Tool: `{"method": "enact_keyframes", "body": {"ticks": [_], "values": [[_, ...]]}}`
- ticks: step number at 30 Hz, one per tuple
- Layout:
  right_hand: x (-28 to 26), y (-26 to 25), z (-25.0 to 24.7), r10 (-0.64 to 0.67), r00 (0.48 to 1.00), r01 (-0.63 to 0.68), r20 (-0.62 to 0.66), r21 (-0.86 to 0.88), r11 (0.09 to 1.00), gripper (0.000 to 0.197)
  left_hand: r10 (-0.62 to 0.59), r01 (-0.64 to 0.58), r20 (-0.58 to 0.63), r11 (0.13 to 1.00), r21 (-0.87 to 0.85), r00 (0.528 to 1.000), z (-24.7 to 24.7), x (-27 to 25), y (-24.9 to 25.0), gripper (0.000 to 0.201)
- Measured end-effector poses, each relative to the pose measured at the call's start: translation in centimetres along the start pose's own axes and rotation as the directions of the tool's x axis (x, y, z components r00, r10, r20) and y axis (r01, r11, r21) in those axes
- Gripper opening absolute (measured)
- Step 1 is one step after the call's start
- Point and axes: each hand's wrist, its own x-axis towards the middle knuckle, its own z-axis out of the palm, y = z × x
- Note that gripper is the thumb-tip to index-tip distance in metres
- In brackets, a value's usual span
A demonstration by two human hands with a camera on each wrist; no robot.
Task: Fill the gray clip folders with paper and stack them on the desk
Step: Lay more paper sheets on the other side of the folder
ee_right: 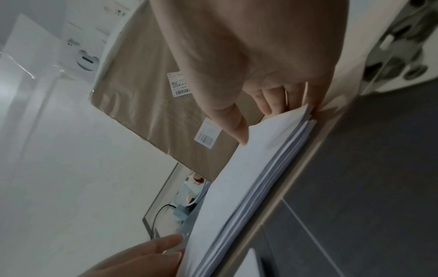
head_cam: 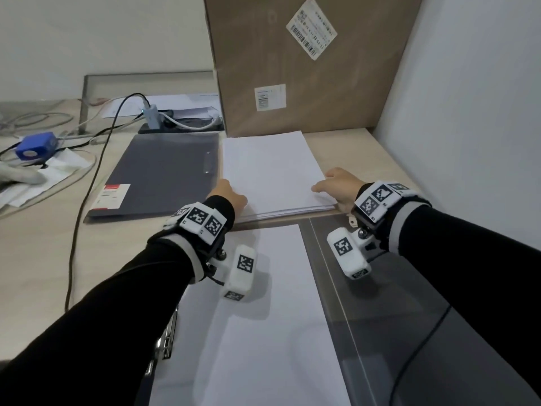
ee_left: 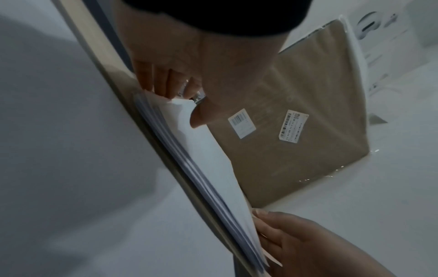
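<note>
Head view: even, soft indoor light fell from above, and the wrist cameras cast soft grey shadows on the sheet of paper nearest the viewer; straight edges bowed toward the frame borders from the wide-angle lens. Left wrist view: dim and grainy, with a broad shadow at left and the cardboard box smeared by blur. Right wrist view: brighter yet soft throughout, the paper stack edges streaked.
</note>
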Motion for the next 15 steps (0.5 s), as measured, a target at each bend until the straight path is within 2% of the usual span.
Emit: {"method": "enact_keyframes", "body": {"ticks": [2,5,9,15], "values": [[1.6,0.6,0.2,-0.016,0.999,0.015,0.044,0.005,1.0,0.067,0.001,-0.001,0.011,1.0,0.007,1.0,0.0,0.5,0.1,0.059],[3.6,1.9,0.3,-0.031,0.993,0.028,0.111,0.03,0.999,0.105,0.007,-0.007,0.014,1.0,0.018,1.0,0.1,0.5,0.3,0.06],[0.9,0.6,0.3,-0.03,0.992,0.03,0.121,0.006,1.0,0.099,0.023,-0.024,0.021,0.998,0.054,1.0,0.2,-0.1,0.6,0.059],[1.1,1.1,0.1,-0.03,0.991,0.032,0.129,-0.009,0.999,0.113,0.032,-0.036,0.036,0.995,0.098,0.999,0.0,-0.7,1.4,0.057]]}}
